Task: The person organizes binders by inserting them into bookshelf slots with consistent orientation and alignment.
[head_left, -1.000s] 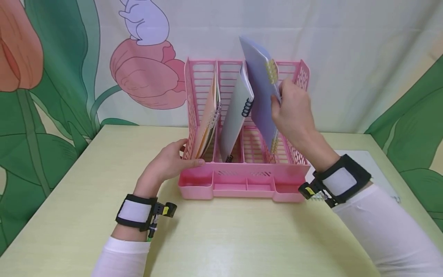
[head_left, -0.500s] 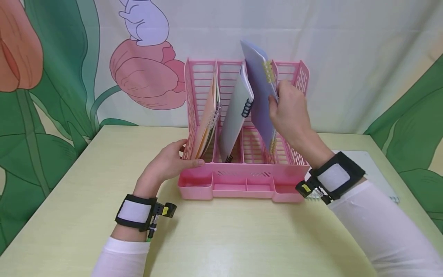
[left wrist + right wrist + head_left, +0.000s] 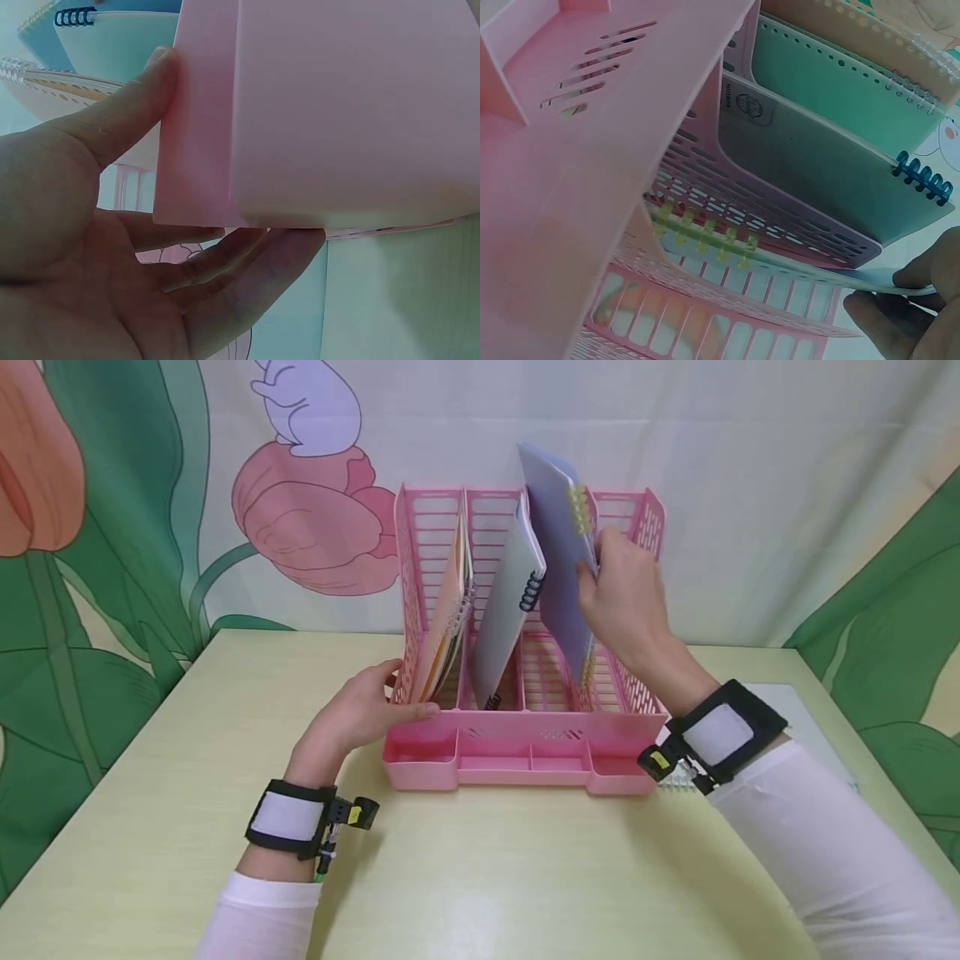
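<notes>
My left hand (image 3: 367,706) grips the front left corner of a pink file organizer (image 3: 525,724). Its thumb lies on the front panel while the other fingers pass round the side, as the left wrist view shows. With thumb and fingers my right hand (image 3: 626,597) pinches the outer edge of a blue spiral notebook (image 3: 557,535). That notebook stands upright, slightly tilted, its lower end inside the organizer's third slot from the left. The right wrist view shows its yellow rings (image 3: 705,236) beside a slotted divider (image 3: 780,202).
A grey-green notebook (image 3: 506,610) with dark rings leans in the second slot. Several peach-covered notebooks or pads (image 3: 442,618) lean in the leftmost slot. Small front trays (image 3: 495,763) run along the organizer. A white spiral notebook (image 3: 798,718) lies flat on the table at right.
My right hand and the blue notebook have shifted slightly left and a little down. The left hand stays on the organizer's corner. The head view has moved slightly.
</notes>
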A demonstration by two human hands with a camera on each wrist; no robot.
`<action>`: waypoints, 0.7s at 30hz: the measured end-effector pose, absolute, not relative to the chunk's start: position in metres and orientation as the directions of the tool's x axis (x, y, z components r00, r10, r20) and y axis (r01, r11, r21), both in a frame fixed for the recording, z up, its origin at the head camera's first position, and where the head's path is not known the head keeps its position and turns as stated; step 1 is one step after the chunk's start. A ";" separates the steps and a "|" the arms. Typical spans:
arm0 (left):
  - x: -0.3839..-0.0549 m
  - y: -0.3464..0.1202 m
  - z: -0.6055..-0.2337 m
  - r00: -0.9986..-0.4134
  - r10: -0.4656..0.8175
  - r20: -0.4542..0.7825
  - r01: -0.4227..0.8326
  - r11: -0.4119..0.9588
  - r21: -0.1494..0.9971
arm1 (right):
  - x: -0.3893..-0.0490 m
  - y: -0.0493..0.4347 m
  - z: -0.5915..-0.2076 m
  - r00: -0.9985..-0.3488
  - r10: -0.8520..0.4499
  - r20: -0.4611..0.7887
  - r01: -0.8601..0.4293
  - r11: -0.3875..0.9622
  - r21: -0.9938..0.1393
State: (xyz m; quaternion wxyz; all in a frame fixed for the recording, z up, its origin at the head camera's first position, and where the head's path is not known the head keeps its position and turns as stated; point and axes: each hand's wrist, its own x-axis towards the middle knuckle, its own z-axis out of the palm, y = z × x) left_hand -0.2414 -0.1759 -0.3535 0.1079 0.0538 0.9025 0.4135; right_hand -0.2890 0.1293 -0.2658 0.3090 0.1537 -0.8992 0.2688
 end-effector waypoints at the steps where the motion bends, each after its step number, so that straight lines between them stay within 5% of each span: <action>1: -0.242 -0.176 -0.354 -0.971 0.183 -0.152 0.005 0.654 0.756 | -0.289 0.129 -0.265 -0.765 -0.104 0.635 -0.436 0.811 -0.391; 21: -0.241 -0.177 -0.354 -0.971 0.186 -0.149 0.007 0.645 0.764 | -0.289 0.118 -0.259 -0.861 -0.105 0.498 -0.370 0.801 -0.470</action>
